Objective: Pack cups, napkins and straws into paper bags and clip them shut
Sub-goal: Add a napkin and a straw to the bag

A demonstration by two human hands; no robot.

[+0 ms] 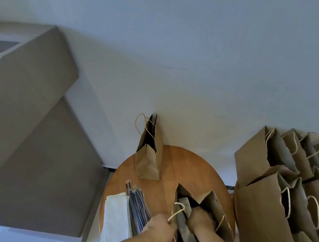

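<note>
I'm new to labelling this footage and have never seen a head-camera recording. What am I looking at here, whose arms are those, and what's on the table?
There is one picture, taken by a wide-angle camera worn on a person's head, looking down; the arms are that person's own. On the round wooden table lie a stack of white paper napkins and, beside it, a bundle of dark wrapped straws. The left hand holds the open brown paper bag by its near edge, at the rope handle. The right hand reaches into it, at a grey flat piece inside. Another brown bag stands further back, and a row of brown bags stands at the right.
</note>
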